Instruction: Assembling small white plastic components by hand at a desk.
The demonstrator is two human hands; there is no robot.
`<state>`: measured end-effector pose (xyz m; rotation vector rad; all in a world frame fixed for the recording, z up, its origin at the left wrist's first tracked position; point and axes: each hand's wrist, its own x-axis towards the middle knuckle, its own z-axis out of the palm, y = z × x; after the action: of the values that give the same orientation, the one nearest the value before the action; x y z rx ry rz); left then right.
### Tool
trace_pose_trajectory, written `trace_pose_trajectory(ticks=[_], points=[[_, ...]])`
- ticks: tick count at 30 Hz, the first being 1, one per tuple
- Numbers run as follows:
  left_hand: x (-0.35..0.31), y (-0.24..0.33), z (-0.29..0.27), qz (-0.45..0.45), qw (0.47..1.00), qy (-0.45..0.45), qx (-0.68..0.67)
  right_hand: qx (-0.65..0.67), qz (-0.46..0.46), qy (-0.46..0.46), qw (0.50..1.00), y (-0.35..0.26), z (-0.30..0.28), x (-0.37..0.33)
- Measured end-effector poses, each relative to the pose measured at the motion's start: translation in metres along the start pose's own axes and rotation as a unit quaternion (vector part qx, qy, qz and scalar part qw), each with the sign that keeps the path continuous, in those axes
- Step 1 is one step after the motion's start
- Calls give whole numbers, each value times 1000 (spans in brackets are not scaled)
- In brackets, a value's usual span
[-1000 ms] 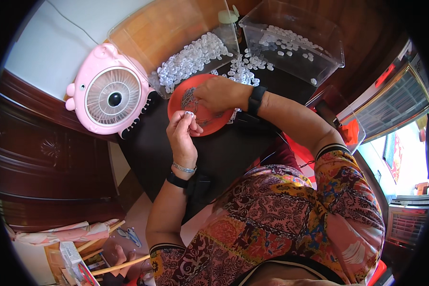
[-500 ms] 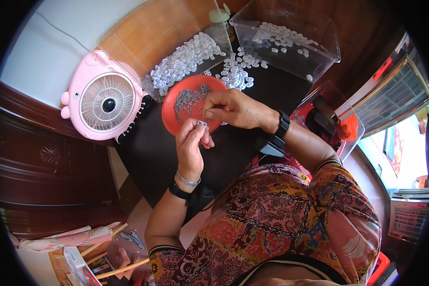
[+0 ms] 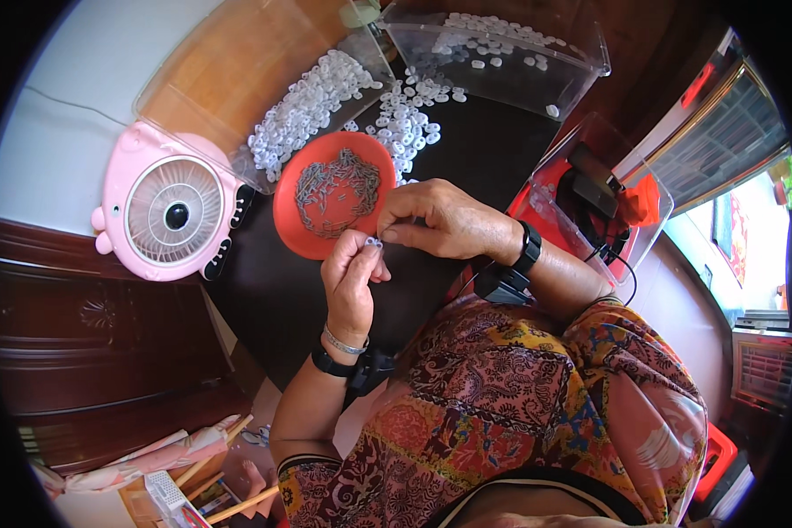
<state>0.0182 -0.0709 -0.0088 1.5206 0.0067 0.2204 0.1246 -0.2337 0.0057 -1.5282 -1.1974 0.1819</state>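
Observation:
My left hand (image 3: 350,286) pinches a small white oval plastic piece (image 3: 374,242) between thumb and fingertips, just off the near rim of an orange-red plate (image 3: 288,231). My right hand (image 3: 444,218) is closed in a pinch right beside that piece. Whatever its fingertips hold is too small to make out. On the plate lie many thin grey metal pins (image 3: 312,187), perhaps nails or screws. A heap of white oval pieces with holes (image 3: 405,128) spreads over the dark table (image 3: 493,145) beyond the plate.
A clear bin (image 3: 185,106) of white pieces lies behind the plate. Another clear bin (image 3: 502,88) with fewer pieces stands back right. At left is a pink fan (image 3: 163,207). To the right a clear box (image 3: 647,172) holds black and orange-red things. A dark wooden door (image 3: 97,352) stands at left.
My right hand has come down from over the plate to the white piece in my left hand. The whole view has shifted slightly, with the left hand still pinching.

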Motion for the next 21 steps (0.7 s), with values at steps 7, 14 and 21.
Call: trace_pose_trajectory(ticks=[7,14,21], points=[[0,2,0,-11,999,-4,48,-22,-2,-17,1000,3,0,-2],[-1,5,-1,-12,997,-6,73,-41,0,-16,999,4,-2,-3],[0,2,-3,-20,996,-16,89,-44,-5,-20,999,2,0,-5]])
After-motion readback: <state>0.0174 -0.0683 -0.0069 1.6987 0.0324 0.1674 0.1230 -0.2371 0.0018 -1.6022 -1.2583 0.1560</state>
